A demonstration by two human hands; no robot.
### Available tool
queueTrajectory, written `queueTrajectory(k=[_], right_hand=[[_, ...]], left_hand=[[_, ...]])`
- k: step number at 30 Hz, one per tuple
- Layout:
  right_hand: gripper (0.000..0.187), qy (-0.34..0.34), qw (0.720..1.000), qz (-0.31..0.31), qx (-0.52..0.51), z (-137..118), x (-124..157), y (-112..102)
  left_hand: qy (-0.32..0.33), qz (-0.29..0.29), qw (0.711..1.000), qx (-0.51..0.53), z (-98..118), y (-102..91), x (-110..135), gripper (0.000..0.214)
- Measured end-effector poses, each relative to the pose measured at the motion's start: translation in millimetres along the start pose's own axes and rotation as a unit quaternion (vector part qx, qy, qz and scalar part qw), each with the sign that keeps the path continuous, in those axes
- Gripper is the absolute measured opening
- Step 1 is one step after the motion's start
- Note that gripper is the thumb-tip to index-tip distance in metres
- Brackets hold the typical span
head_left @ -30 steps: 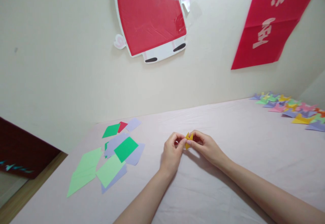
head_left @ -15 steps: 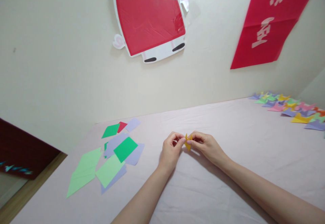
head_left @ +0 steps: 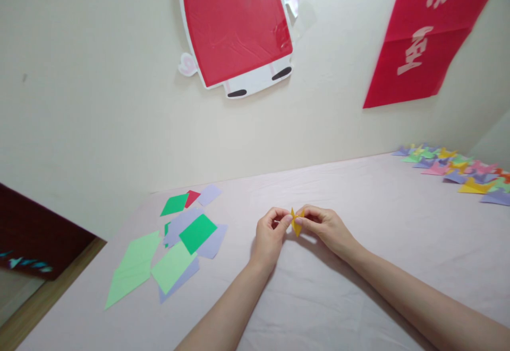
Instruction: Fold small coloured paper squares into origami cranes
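The left hand (head_left: 270, 238) had thumb and fingertip nipped together at the left side of a small yellow paper (head_left: 296, 228); the right hand (head_left: 329, 229) had a similar nip on its right side. Both grips were nearly closed, just thin paper between the tips — exact finger placement too small to read. The paper was folded, between the two hands near the middle of the pale cloth (head_left: 378, 207), points up at the top, one point down below the fingertips. Couldn't tell if that lower point touched the cloth.

Doing this well, in my judgement: a light pinch right at the edges, since a small folded paper would likely buckle or tear if the sides were tugged unevenly. Better for one hand to steady the middle while the other worked a fold, thumb pressed along the crease so the points matched. Wrists low to the cloth probably helped — less wobble.

Light green paper (head_left: 133, 268), dark green paper (head_left: 198, 234) and purple paper (head_left: 213, 242) lay off to the left, partly overlapping. Folded pieces (head_left: 476, 187) in mixed colours sat far right, well apart from the hands.
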State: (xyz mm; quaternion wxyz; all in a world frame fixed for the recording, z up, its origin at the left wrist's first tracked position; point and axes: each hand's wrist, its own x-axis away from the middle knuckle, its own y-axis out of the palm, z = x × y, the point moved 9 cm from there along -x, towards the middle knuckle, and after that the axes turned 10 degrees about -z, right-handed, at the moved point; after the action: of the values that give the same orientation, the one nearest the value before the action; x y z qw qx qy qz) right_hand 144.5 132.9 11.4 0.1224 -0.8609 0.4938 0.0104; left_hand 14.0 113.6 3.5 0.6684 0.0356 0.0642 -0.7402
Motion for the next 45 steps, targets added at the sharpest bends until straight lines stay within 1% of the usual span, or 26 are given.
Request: queueTrajectory(k=[3,7,11,14,18,22,25,29,32,35,38,41,45], right_hand=[[0.032,0.006,1.0,-0.005,-0.005,0,0,2],[0.037,0.005,1.0,-0.005,0.004,0,0,4],[0.037,-0.004,1.0,-0.003,0.025,0,0,3],[0.036,-0.008,1.0,0.006,0.028,-1,0,2],[0.036,0.001,1.0,0.001,-0.019,-2,-2,2],[0.036,0.03,0.996,-0.003,-0.079,6,-4,3],[0.034,0.045,0.995,0.0,-0.09,10,-4,0],[0.029,0.036,0.999,-0.002,-0.028,4,-2,-4],[0.03,0.034,0.999,-0.013,0.005,1,-2,-2],[0.033,0.029,0.999,-0.021,-0.002,1,-2,2],[0.032,0.004,0.999,-0.016,-0.038,1,-3,5],[0.032,-0.011,0.997,0.0,-0.071,2,-3,3],[0.029,-0.015,0.998,0.015,-0.064,-1,-1,-2]], left_hand=[[0.0,0.0,1.0,0.001,-1,2.2,1,0.018],[-0.004,-0.009,1.0,-0.02,3,5.1,4,0.019],[-0.006,-0.015,0.995,-0.096,9,7.1,8,0.022],[0.011,-0.015,0.99,-0.139,13,7.8,10,0.021],[0.048,-0.01,0.98,-0.19,23,9.3,13,0.018],[0.081,-0.003,0.971,-0.227,33,10.9,15,0.016],[0.086,0.005,0.971,-0.224,34,7.5,13,0.015],[0.071,0.016,0.979,-0.191,29,0.2,9,0.014],[0.058,-0.002,0.987,-0.15,24,2.2,8,0.015],[0.049,-0.01,0.99,-0.13,21,4.6,8,0.016],[0.041,-0.004,0.991,-0.129,19,3.8,8,0.015],[0.039,-0.011,0.989,-0.139,18,4.5,8,0.016],[0.04,-0.017,0.989,-0.144,19,6.6,7,0.016]])
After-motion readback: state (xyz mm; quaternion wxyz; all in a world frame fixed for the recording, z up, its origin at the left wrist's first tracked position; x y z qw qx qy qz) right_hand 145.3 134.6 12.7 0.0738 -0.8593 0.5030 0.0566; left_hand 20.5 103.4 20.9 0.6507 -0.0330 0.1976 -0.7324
